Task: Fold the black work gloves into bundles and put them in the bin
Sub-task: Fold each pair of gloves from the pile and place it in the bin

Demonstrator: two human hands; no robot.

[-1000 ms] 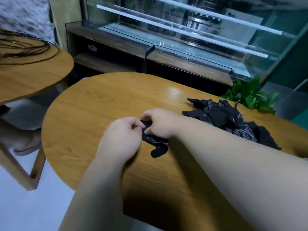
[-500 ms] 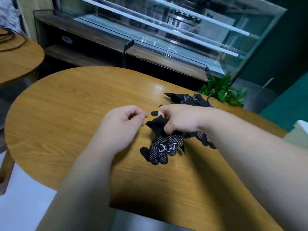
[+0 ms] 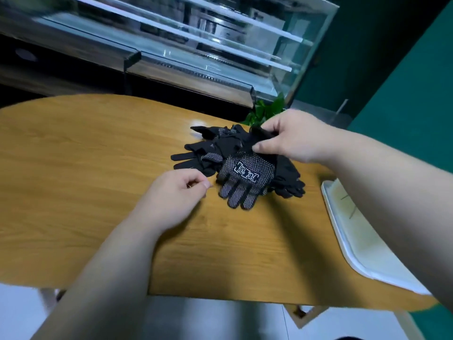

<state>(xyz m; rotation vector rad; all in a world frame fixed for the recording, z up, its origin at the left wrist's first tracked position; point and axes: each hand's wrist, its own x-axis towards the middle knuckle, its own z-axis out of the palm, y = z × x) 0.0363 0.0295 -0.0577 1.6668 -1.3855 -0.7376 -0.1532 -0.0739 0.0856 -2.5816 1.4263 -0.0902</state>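
The right hand point(image 3: 291, 136) pinches the cuff of one dotted glove point(image 3: 245, 175) between thumb and fingers. The glove runs long from that cuff, at the far end, down to its fingertips, which point back at the person. The dotted side faces up. Its fingertips look like they touch the tabletop point(image 3: 98, 155), and the rest of it lies over the pile of gloves point(image 3: 206, 153).

The left hand point(image 3: 176, 192) is curled, with its thumb tip against its first finger. It holds nothing that I can see. It sits just beside the glove's fingertips, on their left, but apart from them.

So each hand is near one end of the glove: the right hand has the cuff end, and the left hand is the closer one to the finger end. I think the next move is for the left hand to reach a little to the right and take the fingertips, so the glove can be folded or rolled up toward the cuff.

The pile sits in the middle of the tabletop, between the two hands and a bit farther away. A white container point(image 3: 329, 212), probably the bin, sits at the right edge under the right arm, so the right hand is nearer to it. I see no gloves in the part that shows.
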